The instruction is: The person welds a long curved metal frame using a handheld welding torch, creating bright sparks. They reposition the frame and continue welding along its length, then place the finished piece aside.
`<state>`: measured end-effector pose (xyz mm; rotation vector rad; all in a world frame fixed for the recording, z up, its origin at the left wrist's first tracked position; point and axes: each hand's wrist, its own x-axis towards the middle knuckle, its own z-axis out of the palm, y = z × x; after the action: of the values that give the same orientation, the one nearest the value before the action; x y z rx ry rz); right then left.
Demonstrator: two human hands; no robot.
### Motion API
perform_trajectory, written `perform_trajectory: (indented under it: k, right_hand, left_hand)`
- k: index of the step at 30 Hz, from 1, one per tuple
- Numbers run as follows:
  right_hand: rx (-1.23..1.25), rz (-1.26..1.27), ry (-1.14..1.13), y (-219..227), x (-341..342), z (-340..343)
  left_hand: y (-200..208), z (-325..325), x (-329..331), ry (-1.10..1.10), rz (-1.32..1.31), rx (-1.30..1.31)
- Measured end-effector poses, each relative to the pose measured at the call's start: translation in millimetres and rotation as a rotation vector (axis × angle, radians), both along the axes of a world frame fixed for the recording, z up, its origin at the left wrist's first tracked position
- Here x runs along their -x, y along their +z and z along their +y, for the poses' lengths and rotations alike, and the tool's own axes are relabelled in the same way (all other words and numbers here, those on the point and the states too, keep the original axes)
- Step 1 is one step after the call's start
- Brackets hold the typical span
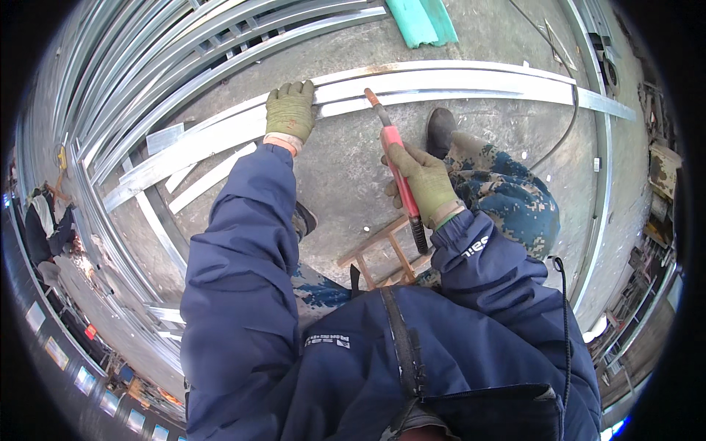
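Note:
Two long pale steel profiles lie side by side in front of me, running across from left to right. Over their left part sits my left hand in a green work glove, its fingers closed on the steel. A welding torch with a red handle and copper-coloured nozzle is gripped in my gloved right hand. Its nozzle points away from me, at or just over the near profile; I cannot tell if it touches. A brown, scorched-looking mark shows on the far profile beyond the nozzle.
Many steel profiles are stacked at the far left. A green sheet lies at the back, and a black cable curves down on the right. A wooden frame is beneath me. Another person is at the left edge near sparks.

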<state>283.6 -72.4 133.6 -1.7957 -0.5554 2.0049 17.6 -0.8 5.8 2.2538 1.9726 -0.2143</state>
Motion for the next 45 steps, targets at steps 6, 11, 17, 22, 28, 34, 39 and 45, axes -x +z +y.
perform_trajectory:
  k: [6,11,17,22,28,34,39,45]
  right_hand:
    - [0.0,0.003,-0.02,-7,-3,-4]
    - [-0.023,0.054,-0.028,-11,0,-8]
    - [-0.035,0.129,-0.131,-19,4,-10]
    - [-0.013,0.123,-0.133,-22,2,-8]
    - [0.002,0.122,-0.122,-25,3,-9]
    - [0.003,0.119,-0.121,-25,3,-8]
    - [0.007,0.124,-0.128,-26,4,-8]
    - [0.023,0.115,-0.091,-21,5,-5]
  left_hand:
    - [100,-2,-48,0.224,-0.157,0.489]
    - [165,-79,-88,0.277,-0.751,0.503]
    - [152,-114,-116,0.45,-1.128,0.471]
    - [146,-110,-117,0.436,-1.13,0.471]
    - [140,-112,-120,0.445,-1.119,0.436]
    - [136,-112,-121,0.431,-1.079,0.428]
    - [135,-111,-120,0.394,-1.083,0.393]
    - [141,-105,-119,0.446,-1.091,0.462]
